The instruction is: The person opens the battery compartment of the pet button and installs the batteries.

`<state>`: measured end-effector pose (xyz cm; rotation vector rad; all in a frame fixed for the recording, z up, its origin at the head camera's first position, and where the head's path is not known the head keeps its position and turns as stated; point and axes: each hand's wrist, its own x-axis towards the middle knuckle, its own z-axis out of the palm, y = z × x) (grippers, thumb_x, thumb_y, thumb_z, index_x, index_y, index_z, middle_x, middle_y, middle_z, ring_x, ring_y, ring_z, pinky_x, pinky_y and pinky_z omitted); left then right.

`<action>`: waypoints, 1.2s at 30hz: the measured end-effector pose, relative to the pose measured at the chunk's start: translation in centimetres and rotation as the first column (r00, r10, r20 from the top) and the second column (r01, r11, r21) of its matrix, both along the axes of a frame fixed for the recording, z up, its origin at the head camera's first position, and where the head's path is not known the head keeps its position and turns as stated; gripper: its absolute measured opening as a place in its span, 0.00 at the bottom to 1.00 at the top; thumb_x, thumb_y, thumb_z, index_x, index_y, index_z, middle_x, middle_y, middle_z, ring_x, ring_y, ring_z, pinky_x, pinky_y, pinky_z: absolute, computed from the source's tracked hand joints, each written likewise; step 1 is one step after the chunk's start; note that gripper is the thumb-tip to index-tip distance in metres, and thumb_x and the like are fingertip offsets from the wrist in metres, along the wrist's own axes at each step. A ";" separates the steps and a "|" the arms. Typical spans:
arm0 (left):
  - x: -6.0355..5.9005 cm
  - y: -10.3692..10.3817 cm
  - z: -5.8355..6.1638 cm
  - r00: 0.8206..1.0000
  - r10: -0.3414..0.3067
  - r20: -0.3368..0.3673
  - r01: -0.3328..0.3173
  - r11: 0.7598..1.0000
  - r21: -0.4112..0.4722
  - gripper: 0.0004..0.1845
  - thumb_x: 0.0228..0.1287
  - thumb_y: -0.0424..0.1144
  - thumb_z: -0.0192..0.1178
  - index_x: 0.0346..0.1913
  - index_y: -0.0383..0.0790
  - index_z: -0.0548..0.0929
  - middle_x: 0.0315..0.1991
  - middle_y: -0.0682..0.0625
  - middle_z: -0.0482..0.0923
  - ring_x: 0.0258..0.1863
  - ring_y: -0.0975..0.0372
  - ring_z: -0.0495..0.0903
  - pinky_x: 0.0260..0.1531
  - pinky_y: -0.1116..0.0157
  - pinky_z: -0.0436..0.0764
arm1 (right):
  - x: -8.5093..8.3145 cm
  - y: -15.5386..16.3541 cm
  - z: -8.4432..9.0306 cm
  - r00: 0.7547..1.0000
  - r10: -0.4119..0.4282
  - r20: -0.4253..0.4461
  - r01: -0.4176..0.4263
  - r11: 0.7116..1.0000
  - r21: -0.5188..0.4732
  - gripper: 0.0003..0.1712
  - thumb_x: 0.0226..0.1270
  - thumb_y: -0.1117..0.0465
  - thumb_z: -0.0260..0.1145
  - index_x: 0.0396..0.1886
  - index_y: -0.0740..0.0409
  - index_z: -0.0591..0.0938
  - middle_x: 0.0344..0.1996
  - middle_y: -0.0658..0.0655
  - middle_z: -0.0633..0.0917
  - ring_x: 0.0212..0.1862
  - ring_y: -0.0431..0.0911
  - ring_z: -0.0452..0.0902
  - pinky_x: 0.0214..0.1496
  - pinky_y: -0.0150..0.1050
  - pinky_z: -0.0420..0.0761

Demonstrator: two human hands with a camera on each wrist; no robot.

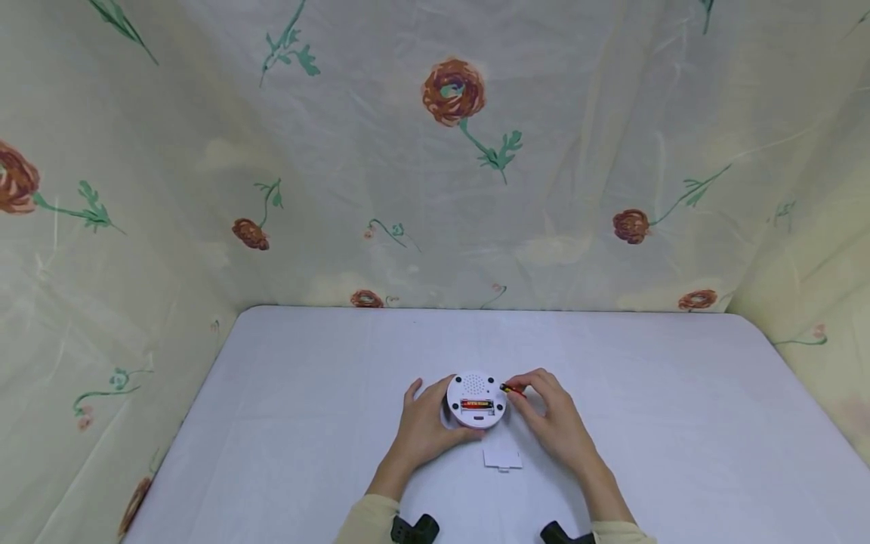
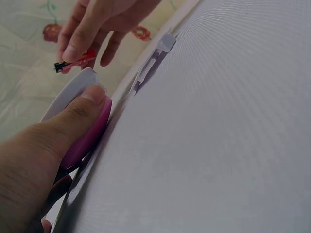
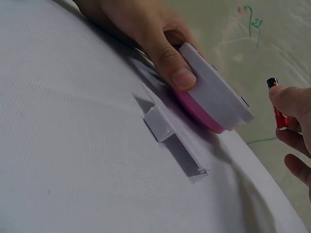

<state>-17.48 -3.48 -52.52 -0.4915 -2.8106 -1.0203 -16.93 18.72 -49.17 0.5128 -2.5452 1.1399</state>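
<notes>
A round white device with a pink side (image 3: pixel 214 92) is gripped at its edge by my left hand (image 1: pixel 428 423), thumb along the near side. Its back (image 1: pixel 473 387) faces up, with speaker holes, dark feet and an uncovered battery compartment. One red battery (image 1: pixel 477 405) lies in that compartment. My right hand (image 1: pixel 553 415) pinches a second battery (image 3: pixel 278 104), red with a black end, between thumb and fingers, just right of the device. In the left wrist view this battery (image 2: pixel 75 63) is held beyond the device's rim.
A white battery cover (image 1: pixel 502 456) with a small tab lies on the white-covered table (image 1: pixel 306 393) in front of the device, close to both hands. Flower-printed curtains (image 1: pixel 544 196) stand behind and at both sides. Dark wrist-camera mounts (image 1: pixel 416 529) show at the cuffs.
</notes>
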 end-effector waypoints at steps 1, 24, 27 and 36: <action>0.0 0.0 0.0 1.000 -0.001 0.000 0.001 1.000 0.000 0.50 0.38 0.65 0.71 0.67 0.51 0.67 0.62 0.56 0.74 0.63 0.63 0.72 0.71 0.49 0.49 | 0.0 -0.1 0.1 1.000 0.004 -0.001 -0.004 1.000 -0.005 0.11 0.61 0.62 0.67 0.43 0.46 0.82 0.38 0.40 0.80 0.46 0.36 0.72 0.52 0.27 0.70; 0.1 0.0 0.3 1.000 0.003 -0.008 -0.003 1.000 0.005 0.50 0.38 0.65 0.71 0.66 0.50 0.67 0.61 0.55 0.75 0.62 0.63 0.73 0.71 0.49 0.50 | 0.4 -1.4 0.3 0.987 0.149 -0.062 -0.151 0.988 -0.042 0.10 0.63 0.63 0.65 0.44 0.51 0.81 0.40 0.46 0.82 0.48 0.37 0.76 0.55 0.24 0.72; 0.1 -0.1 0.3 1.000 0.002 -0.008 -0.002 1.000 -0.005 0.50 0.38 0.66 0.70 0.66 0.49 0.67 0.61 0.55 0.75 0.62 0.62 0.73 0.71 0.49 0.51 | 0.5 -1.6 0.2 0.986 0.153 -0.068 -0.157 0.986 -0.056 0.11 0.61 0.66 0.66 0.44 0.51 0.81 0.40 0.45 0.82 0.47 0.37 0.76 0.54 0.25 0.72; 0.2 -0.1 0.2 1.000 -0.001 -0.019 0.001 1.000 -0.007 0.49 0.38 0.66 0.70 0.66 0.49 0.68 0.61 0.54 0.75 0.62 0.62 0.73 0.70 0.48 0.52 | 0.7 -2.2 -0.2 0.984 0.151 -0.096 -0.158 0.985 -0.068 0.13 0.59 0.67 0.68 0.43 0.50 0.81 0.39 0.44 0.83 0.43 0.39 0.77 0.50 0.31 0.77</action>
